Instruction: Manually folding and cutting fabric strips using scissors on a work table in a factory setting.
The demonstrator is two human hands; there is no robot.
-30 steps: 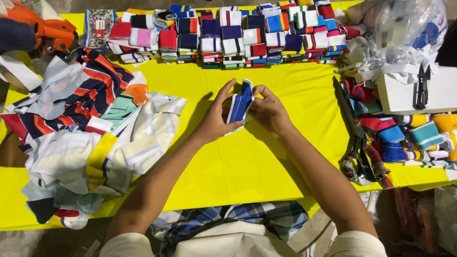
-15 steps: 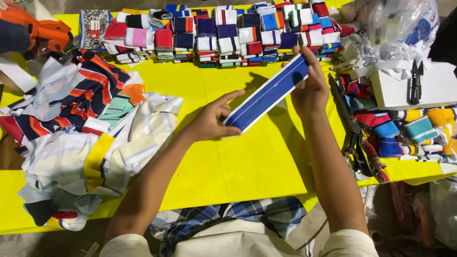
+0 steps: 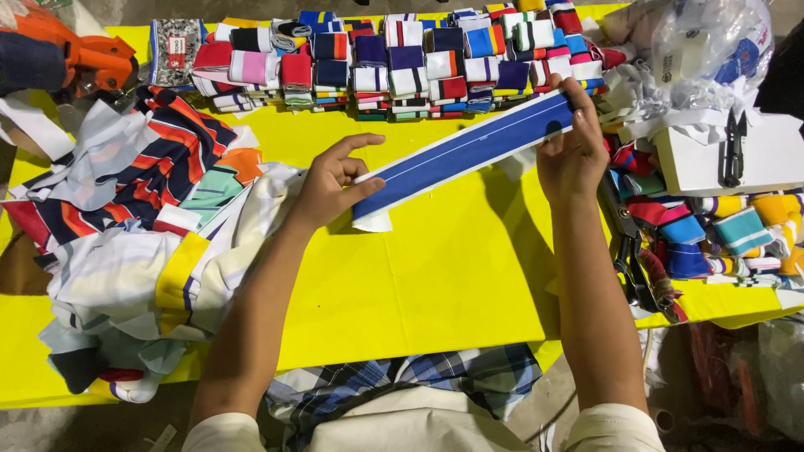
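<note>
The left hand (image 3: 331, 180) pinches the lower-left end of the blue ribbed band (image 3: 465, 155), thumb beneath, index finger raised. The right hand (image 3: 574, 151) grips the upper-right end, fingers curled closed. The band spans diagonally, taut, above the yellow table (image 3: 435, 276) at frame centre.

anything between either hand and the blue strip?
Nothing visible. The left hand pinches one end of the long blue knit strip with white edges; the right hand grips the other end, stretched taut above the yellow table.
</note>
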